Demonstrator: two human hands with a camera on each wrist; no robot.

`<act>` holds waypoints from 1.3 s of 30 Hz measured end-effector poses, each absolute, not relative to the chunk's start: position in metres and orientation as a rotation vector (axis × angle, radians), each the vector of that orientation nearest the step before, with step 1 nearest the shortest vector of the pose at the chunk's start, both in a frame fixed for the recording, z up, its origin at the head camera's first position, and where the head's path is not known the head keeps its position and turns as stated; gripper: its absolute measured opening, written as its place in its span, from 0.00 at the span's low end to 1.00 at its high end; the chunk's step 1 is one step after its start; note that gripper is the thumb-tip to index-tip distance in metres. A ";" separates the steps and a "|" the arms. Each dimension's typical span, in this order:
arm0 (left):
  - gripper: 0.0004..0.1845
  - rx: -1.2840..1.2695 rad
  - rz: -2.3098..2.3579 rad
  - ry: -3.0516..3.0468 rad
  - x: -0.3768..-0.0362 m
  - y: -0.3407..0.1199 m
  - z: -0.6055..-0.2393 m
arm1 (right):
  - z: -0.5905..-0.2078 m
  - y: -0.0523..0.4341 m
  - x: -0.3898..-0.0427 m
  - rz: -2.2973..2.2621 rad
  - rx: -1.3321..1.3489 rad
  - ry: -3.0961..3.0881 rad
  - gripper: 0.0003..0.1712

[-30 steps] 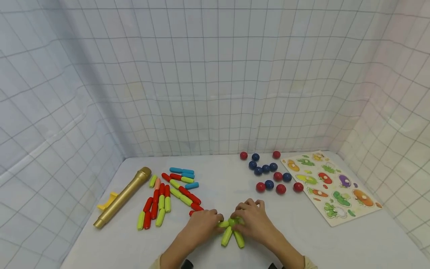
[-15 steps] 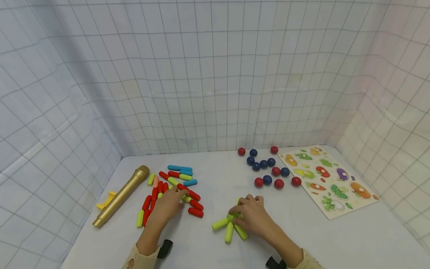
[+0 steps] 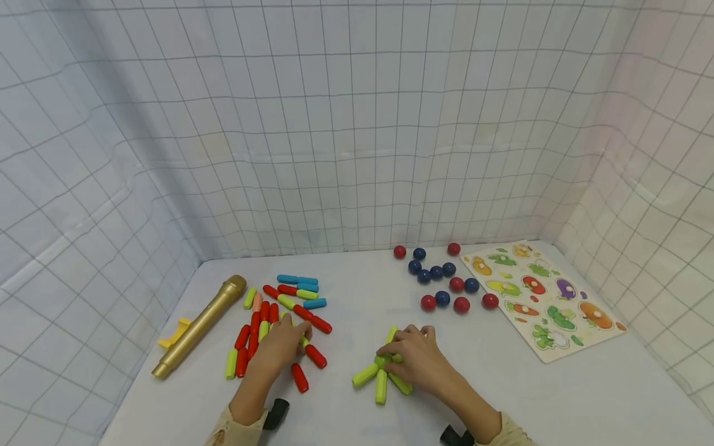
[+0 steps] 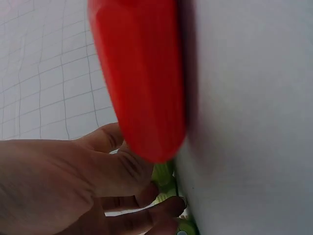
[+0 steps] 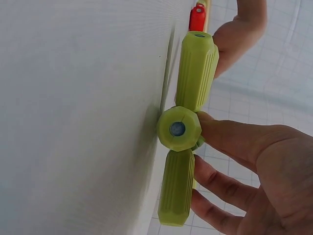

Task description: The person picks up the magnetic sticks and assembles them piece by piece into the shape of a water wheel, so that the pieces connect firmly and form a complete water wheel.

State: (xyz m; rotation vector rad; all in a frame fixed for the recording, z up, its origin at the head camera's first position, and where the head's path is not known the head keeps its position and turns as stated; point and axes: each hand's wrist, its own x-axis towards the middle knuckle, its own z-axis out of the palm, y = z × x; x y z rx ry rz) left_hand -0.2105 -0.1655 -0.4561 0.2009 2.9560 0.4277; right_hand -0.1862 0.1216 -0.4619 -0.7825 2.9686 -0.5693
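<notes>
One white bench (image 3: 558,402) is occupied at its right by a board of vegetable pictures (image 3: 548,298) and at its left by a gold microphone (image 3: 201,325). Nearer the front, the hands are held apart: a green star of joined rods (image 3: 382,362), at front centre, is pinched near its hub by the right hand (image 3: 421,359), while red and green rods (image 3: 254,334) are partly covered by the bent left hand (image 3: 281,344), whose hold on them cannot be told. Beyond, between star and board, red balls (image 3: 462,305) and dark-blue balls (image 3: 437,272) are scattered.
</notes>
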 end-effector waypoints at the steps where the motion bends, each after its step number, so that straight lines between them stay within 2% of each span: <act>1: 0.13 0.199 0.426 2.951 -0.210 -0.166 -0.456 | -0.462 0.121 -0.186 -0.567 -0.780 2.969 0.13; 7: 0.11 0.220 0.375 2.968 -0.208 -0.164 -0.455 | -0.461 0.121 -0.186 -0.548 -0.774 2.968 0.13; 13: 0.17 0.252 0.248 3.050 -0.209 -0.162 -0.450 | -0.459 0.121 -0.185 -0.565 -0.771 2.950 0.13; 20: 0.14 0.252 0.136 3.068 -0.205 -0.154 -0.445 | -0.460 0.121 -0.184 -0.545 -0.790 2.990 0.12; 25: 0.16 0.202 0.111 3.158 -0.202 -0.150 -0.442 | -0.460 0.121 -0.184 -0.524 -0.812 3.008 0.12; 30: 0.15 0.460 0.343 3.172 -0.192 -0.121 -0.435 | -0.458 0.122 -0.184 -0.496 -0.844 3.022 0.12; 33: 0.18 0.634 0.395 3.084 -0.187 -0.101 -0.435 | -0.457 0.123 -0.185 -0.490 -0.870 3.023 0.12; 39: 0.14 0.674 0.356 3.026 -0.181 -0.078 -0.445 | -0.457 0.122 -0.183 -0.533 -0.901 2.982 0.12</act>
